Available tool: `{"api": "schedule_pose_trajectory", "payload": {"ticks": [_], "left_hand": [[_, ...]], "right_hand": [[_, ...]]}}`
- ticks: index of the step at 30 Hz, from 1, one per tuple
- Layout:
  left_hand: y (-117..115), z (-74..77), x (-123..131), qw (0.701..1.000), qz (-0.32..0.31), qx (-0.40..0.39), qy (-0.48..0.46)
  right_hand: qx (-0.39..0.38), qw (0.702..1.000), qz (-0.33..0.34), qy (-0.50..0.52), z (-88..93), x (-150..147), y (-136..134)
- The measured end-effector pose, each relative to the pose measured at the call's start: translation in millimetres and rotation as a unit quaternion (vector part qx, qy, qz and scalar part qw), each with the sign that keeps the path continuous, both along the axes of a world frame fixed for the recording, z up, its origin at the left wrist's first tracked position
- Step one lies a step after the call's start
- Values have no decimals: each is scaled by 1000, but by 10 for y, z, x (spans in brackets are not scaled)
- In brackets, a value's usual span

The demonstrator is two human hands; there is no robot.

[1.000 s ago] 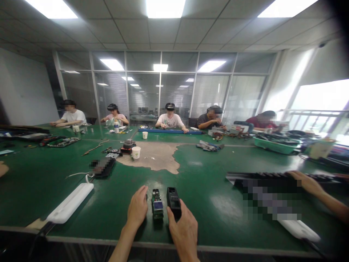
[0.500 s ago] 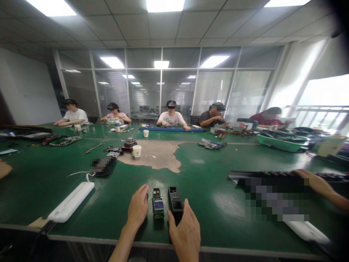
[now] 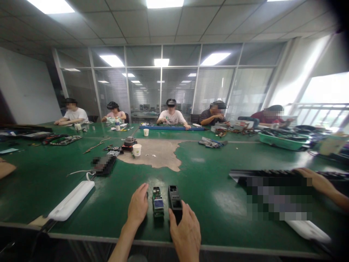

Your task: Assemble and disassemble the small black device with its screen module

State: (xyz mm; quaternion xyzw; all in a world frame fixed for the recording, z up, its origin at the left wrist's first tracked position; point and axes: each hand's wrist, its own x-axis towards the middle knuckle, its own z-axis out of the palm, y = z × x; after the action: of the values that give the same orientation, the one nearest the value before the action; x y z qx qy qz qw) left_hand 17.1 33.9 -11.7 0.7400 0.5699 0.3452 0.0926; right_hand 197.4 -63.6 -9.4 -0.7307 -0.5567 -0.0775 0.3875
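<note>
A narrow green circuit board (image 3: pixel 158 203) with a small bluish screen lies on the table in front of me. Just left of it my left hand (image 3: pixel 138 204) rests on edge, fingers extended, apart from the board. To the board's right is a long black plastic casing (image 3: pixel 173 194) with square openings. My right hand (image 3: pixel 185 229) has thumb and fingers at either side of the casing's lower end, holding it. The hand hides that end.
White power strips lie at left (image 3: pixel 72 201) and right (image 3: pixel 307 230). Another person's hand (image 3: pixel 317 182) rests on a long black part (image 3: pixel 261 175). Farther off are a paper cup (image 3: pixel 136 150), gloves (image 3: pixel 211 142), a green basket (image 3: pixel 283 141) and several seated people.
My right index finger has come down slightly closer to the casing. My left hand stays beside the board. Across the table, one person's raised hand has shifted left.
</note>
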Motion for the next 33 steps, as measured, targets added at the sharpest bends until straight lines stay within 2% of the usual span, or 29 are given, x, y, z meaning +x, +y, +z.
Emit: {"api": "schedule_pose_trajectory", "payload": {"ticks": [5,10,12,17,23,28,33], "left_hand": [[-8,-3,-13,1000,-4,2,-5],[-21,-3,-21,1000,0,8,-9],[-21,-4,-22,1000,0,9,-14],[-13,-10,-27,1000,1,5,-25],[-16,15,-35,1000,-1,-7,-29],[-34,44,-42,1000,-3,-11,-25],[-44,57,-36,999,0,-10,-30]], "right_hand": [[-10,996,28,81,109,25,-12],[-30,977,43,207,310,-41,-43],[-33,972,52,227,386,-115,-45],[-22,977,82,195,499,-347,20],[-39,991,91,93,522,-545,98],[-57,994,82,37,461,-595,61],[-54,994,92,36,295,-562,32]]}}
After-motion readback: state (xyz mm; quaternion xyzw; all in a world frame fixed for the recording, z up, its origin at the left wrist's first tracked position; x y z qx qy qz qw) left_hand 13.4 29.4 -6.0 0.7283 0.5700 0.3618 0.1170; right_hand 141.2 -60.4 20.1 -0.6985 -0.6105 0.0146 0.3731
